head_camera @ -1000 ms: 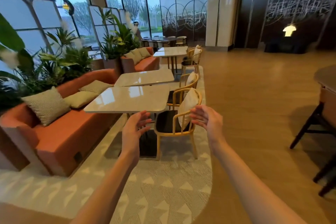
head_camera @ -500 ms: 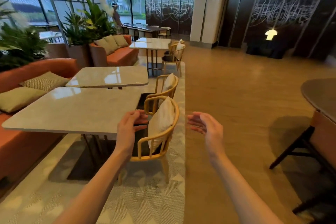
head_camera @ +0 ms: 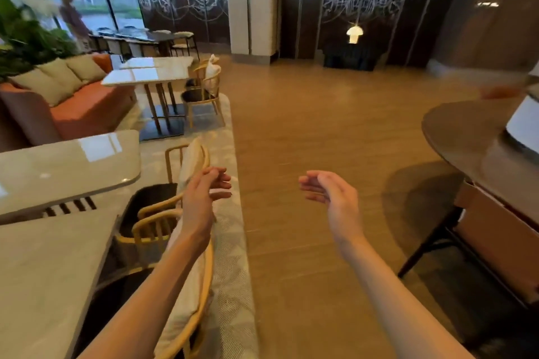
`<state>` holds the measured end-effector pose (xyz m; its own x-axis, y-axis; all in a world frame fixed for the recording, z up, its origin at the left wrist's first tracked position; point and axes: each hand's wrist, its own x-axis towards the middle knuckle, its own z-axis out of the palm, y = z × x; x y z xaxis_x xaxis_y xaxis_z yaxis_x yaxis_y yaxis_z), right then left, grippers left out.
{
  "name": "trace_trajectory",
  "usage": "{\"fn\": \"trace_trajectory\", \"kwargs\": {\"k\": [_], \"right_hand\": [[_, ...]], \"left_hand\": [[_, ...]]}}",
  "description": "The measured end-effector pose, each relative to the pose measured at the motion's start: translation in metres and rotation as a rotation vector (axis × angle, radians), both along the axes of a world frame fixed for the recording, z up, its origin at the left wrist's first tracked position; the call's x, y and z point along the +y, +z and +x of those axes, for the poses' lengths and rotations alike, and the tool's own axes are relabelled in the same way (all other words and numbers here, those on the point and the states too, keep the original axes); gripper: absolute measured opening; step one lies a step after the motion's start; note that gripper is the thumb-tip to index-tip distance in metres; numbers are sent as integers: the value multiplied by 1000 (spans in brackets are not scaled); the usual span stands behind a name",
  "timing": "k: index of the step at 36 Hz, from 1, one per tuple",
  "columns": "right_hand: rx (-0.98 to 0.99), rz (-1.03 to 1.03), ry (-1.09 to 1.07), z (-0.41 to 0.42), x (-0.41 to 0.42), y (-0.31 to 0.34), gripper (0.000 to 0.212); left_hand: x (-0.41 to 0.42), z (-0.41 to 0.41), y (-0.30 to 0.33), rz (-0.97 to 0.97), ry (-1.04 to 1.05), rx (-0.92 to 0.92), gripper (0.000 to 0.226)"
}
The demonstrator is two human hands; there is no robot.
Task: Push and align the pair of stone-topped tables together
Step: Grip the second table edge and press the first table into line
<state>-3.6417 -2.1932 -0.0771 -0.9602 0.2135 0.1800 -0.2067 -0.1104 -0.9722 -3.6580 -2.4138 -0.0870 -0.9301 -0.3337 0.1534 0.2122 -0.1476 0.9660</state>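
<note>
Left hand (head_camera: 201,198), right hand (head_camera: 335,195) empty — no writing legible.

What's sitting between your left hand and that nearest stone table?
In the head view, a wooden chair with a pale cushion sits between the left hand and the nearest stone table.

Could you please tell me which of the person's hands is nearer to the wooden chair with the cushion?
The left. The left hand hovers right by the wooden chair and its cushion, while the right hand hangs out over the bare wooden floor, well clear of it.
</note>
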Motion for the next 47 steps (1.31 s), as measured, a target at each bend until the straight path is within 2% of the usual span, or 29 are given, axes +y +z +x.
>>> {"fn": "trace_trajectory", "kwargs": {"k": [7, 13, 17, 21, 23, 25, 29, 34, 38, 43, 47], "right_hand": [[-7, -28, 1, -183, 41, -31, 26], [-53, -10, 162, -359, 28, -29, 27], [-23, 11, 337, -461, -15, -8, 27], [5, 13, 499, -544, -66, 3, 28], [15, 11, 549, -587, -89, 0, 30], [1, 10, 572, -634, -109, -7, 29], [-8, 18, 582, -743, -144, -21, 28], [-19, 99, 616, -868, -172, -16, 28], [10, 84, 625, -970, -206, 0, 26], [0, 62, 728, -1076, -280, 3, 30], [-12, 55, 887, -1149, -366, -4, 32]], "left_hand": [[26, -192, -26, 7, 19, 20, 27], [21, -324, -24, 10, 193, -5, 25], [-6, -392, -2, 38, 348, 1, 25], [-43, -460, 1, 22, 392, 34, 28], [-60, -498, -5, -6, 396, 45, 37], [-75, -539, -15, -19, 388, 51, 41], [-101, -647, -34, -16, 398, 66, 36], [-125, -773, -38, 13, 430, 62, 40], [-156, -858, -27, 3, 455, 60, 39], [-227, -928, -17, -5, 602, 53, 33], [-294, -965, -20, -25, 798, 69, 27]]}}
